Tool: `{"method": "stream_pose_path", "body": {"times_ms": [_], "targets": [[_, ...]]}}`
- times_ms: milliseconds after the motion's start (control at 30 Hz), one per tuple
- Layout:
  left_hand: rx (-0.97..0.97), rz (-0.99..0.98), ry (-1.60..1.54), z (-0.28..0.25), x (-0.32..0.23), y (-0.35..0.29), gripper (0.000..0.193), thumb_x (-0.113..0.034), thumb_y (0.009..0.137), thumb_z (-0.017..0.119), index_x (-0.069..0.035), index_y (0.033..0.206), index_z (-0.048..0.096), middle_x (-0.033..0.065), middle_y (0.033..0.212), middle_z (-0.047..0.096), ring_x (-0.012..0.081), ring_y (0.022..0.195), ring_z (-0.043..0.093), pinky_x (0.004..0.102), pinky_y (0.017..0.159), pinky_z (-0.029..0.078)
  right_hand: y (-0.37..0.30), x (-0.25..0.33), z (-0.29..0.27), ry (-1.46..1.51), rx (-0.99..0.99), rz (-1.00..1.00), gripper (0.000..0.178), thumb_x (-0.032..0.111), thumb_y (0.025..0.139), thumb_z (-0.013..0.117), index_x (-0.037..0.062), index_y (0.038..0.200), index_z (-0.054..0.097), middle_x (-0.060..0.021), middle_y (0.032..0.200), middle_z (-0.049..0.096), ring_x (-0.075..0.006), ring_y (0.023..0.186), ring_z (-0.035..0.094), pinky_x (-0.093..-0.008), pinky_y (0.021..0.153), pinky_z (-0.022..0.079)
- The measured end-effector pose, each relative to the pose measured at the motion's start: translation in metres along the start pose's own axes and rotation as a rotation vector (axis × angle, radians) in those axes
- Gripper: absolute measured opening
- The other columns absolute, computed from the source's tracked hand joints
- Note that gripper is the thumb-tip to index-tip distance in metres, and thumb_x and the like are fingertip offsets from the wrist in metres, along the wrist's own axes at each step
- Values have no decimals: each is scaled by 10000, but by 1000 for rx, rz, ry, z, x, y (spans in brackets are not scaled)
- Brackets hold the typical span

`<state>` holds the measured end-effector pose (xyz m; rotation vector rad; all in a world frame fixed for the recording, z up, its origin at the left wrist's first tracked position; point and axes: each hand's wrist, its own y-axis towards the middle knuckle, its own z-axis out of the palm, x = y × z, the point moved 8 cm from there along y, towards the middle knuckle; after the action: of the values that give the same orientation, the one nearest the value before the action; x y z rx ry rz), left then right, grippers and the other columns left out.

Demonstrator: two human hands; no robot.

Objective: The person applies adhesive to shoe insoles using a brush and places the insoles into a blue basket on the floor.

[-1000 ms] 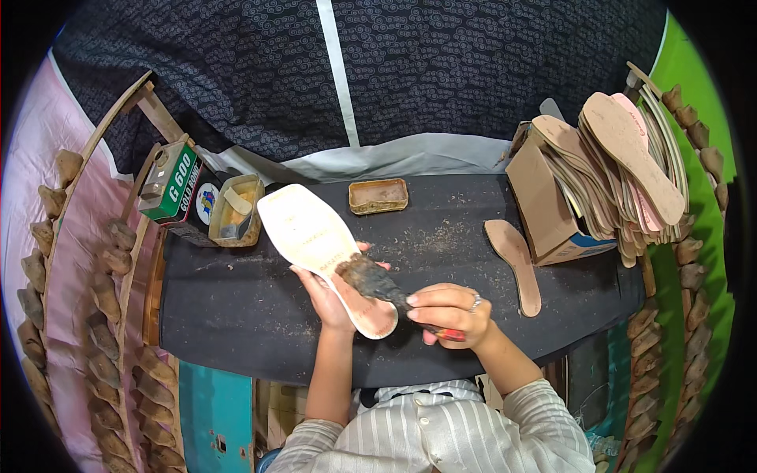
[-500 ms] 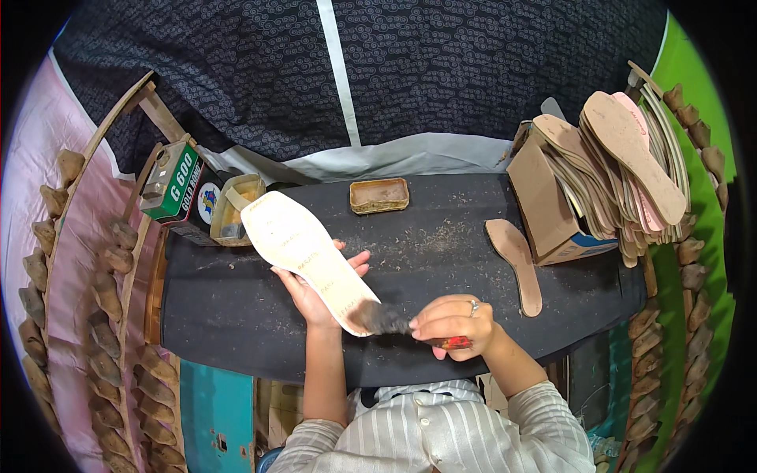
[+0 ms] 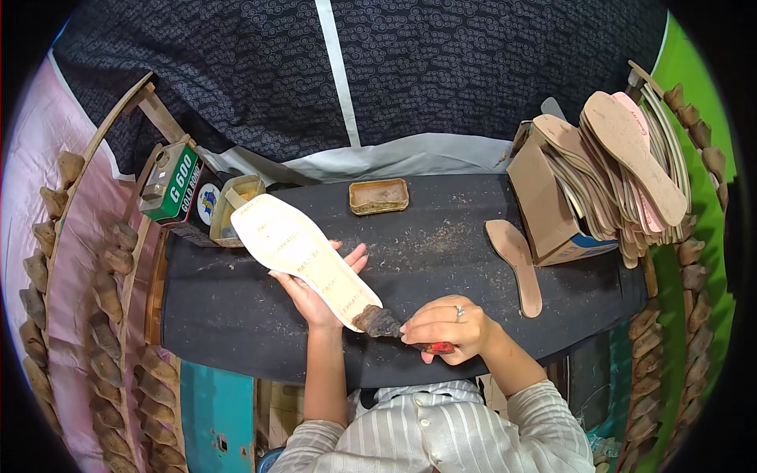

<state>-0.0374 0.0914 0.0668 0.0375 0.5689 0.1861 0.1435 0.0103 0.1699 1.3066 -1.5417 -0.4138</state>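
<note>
My left hand (image 3: pixel 315 302) supports a white insole (image 3: pixel 292 248) from below, its thumb at the left edge and some fingertips showing past the right edge. Faint printing repeats over the insole's pale face. In my right hand (image 3: pixel 453 325) is a brush (image 3: pixel 380 322) with a red handle end and dark, clumped bristles. Those bristles touch the heel end of the insole, just right of my left wrist. My right fingers are pinched round the brush and a ring shows on one of them.
A small tray (image 3: pixel 379 206) stands at the table's back. Left are a green-and-black can (image 3: pixel 175 189) and an open container (image 3: pixel 226 206). Right, a carton (image 3: pixel 544 197) holds many stacked insoles (image 3: pixel 631 150); one brown insole (image 3: pixel 516 264) lies before it. Racks of wooden shoe lasts (image 3: pixel 106 296) flank the table.
The brush and my right hand have shifted slightly left; the bristles, blurred before, now look sharp at the heel's tip. The insole has moved a little left and its far end slightly down.
</note>
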Motion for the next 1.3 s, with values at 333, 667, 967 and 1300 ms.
{"method": "stream_pose_path", "body": {"times_ms": [333, 667, 967, 1300], "targets": [[56, -59, 47, 23, 13, -4, 861, -749, 826, 131, -59, 1304, 324, 153, 1022, 515, 520, 919, 561, 567, 783, 507, 14, 3, 5, -166, -117, -125, 309, 46, 592, 738, 42, 893, 667, -83, 953, 633, -246, 758, 643, -321, 616, 534], [124, -115, -138, 7, 8, -1, 824, -731, 841, 182, -67, 1295, 357, 152, 1040, 494, 501, 976, 540, 553, 803, 508, 7, -4, -18, -13, -182, 9, 290, 5, 588, 729, 23, 869, 658, -111, 844, 649, -248, 685, 642, -307, 592, 520], [126, -134, -179, 8, 25, -2, 930, -768, 812, 164, 21, 1220, 438, 190, 1079, 536, 439, 1094, 498, 515, 968, 382, 15, -13, -2, -178, -226, 3, 324, -14, 571, 686, 5, 891, 642, -123, 894, 645, -259, 720, 634, -339, 649, 524], [54, -118, -165, -6, 16, -4, 920, -789, 788, 198, -45, 1302, 366, 171, 1043, 521, 442, 1041, 518, 537, 949, 394, 12, -6, -20, 23, -200, 45, 291, 39, 616, 744, 10, 888, 646, -125, 857, 655, -249, 717, 651, -321, 634, 528]]}}
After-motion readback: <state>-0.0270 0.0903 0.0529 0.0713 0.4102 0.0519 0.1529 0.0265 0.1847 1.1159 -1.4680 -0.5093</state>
